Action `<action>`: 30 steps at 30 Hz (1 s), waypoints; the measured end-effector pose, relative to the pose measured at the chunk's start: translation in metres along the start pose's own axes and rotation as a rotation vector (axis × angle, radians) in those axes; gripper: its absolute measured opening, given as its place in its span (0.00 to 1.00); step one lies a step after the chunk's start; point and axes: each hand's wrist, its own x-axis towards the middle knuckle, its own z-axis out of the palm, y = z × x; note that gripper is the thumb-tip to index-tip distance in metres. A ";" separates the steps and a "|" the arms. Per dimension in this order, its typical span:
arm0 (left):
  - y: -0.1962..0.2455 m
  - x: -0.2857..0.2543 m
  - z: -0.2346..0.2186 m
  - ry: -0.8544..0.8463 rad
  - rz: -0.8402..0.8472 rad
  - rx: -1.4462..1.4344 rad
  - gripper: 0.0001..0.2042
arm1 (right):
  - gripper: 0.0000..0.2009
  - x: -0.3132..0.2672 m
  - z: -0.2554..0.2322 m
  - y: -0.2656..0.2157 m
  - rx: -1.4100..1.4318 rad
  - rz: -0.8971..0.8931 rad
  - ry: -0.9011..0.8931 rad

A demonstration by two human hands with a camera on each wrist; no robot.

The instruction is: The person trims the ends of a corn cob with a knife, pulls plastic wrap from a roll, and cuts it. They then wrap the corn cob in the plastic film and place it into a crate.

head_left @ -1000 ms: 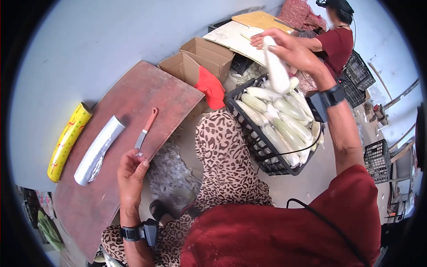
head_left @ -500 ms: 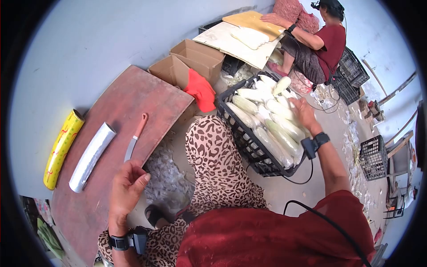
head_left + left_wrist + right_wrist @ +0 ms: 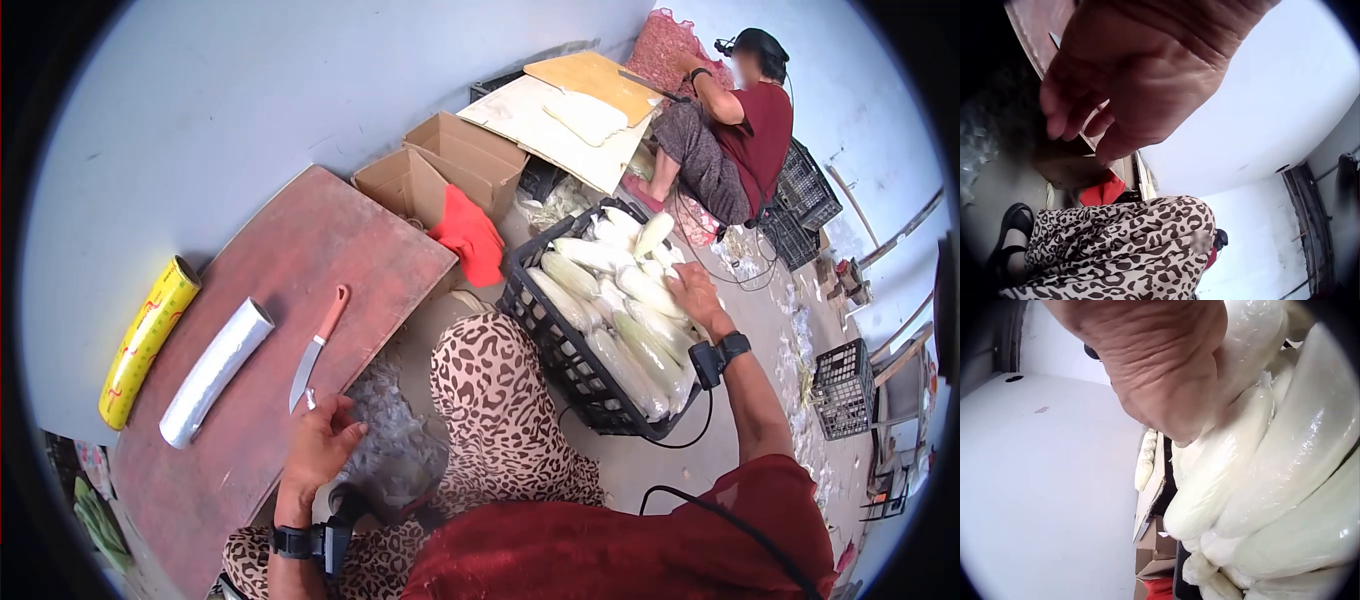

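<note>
My right hand [image 3: 700, 298] lies over the pale, elongated vegetables [image 3: 630, 350] heaped in a black plastic crate [image 3: 545, 352]. Many are wrapped in glossy clear film, as the right wrist view shows on one long vegetable [image 3: 1279, 456]. There the thumb side reaches down among them; the other fingers are mostly hidden, so I cannot tell whether they grip one. My left hand [image 3: 318, 440] hovers at the edge of the reddish board [image 3: 250, 480], loosely curled and holding nothing. Just beyond its fingertips a knife [image 3: 319, 340] with an orange-brown handle lies on the board.
A silvery film roll [image 3: 215, 372] and a yellow-wrapped roll [image 3: 150, 340] lie left. Beyond the board are cardboard boxes [image 3: 465, 160] and a red cloth [image 3: 468, 235]. Crumpled plastic [image 3: 395, 450] covers floor beside my leg. Another person [image 3: 755, 130] sits beyond the crate near pale boards [image 3: 510, 125].
A second ago my right hand held a pale vegetable raised above the crate; now it is down among the others. My left hand has stayed near the board's edge. The other person's arm has drawn back.
</note>
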 end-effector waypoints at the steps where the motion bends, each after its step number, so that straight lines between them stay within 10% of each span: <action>1: -0.002 0.003 0.001 0.028 0.017 0.062 0.14 | 0.20 0.005 -0.003 -0.002 0.019 0.005 0.000; 10: -0.021 0.032 0.019 0.291 -0.020 0.402 0.11 | 0.22 0.129 -0.015 -0.062 0.093 -0.326 0.197; 18: -0.023 0.047 0.021 0.324 -0.081 0.582 0.10 | 0.32 0.278 0.016 -0.097 -0.022 -0.076 0.176; 28: -0.038 0.047 0.009 0.196 -0.113 0.587 0.08 | 0.40 0.484 0.131 0.039 -0.114 -0.148 0.273; 30: -0.042 0.048 0.009 0.191 -0.111 0.599 0.08 | 0.42 0.451 0.109 -0.012 -0.221 -0.034 0.291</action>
